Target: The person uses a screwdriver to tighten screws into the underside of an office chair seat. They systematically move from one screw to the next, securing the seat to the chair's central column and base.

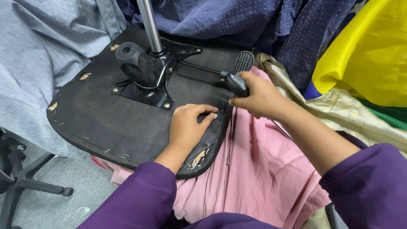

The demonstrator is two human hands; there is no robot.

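Note:
An upturned office chair seat [106, 114] lies in front of me, its black fabric underside stapled along the edge. A black metal mechanism plate [148, 85] with a chrome gas cylinder [150, 25] and a round black knob [133, 61] is bolted to it. My left hand [188, 125] rests flat on the seat's near right edge, fingers curled over the rim. My right hand [258, 97] grips a black tool handle [236, 82] next to the chair's adjustment lever paddle [243, 61]. Both sleeves are purple.
Pink cloth [250, 169] lies under the seat and across my lap. Grey fabric [38, 63] is piled at left, dotted navy fabric [237, 19] behind, yellow fabric [369, 46] and beige satin [339, 110] at right. A black chair base [21, 178] stands on the floor at lower left.

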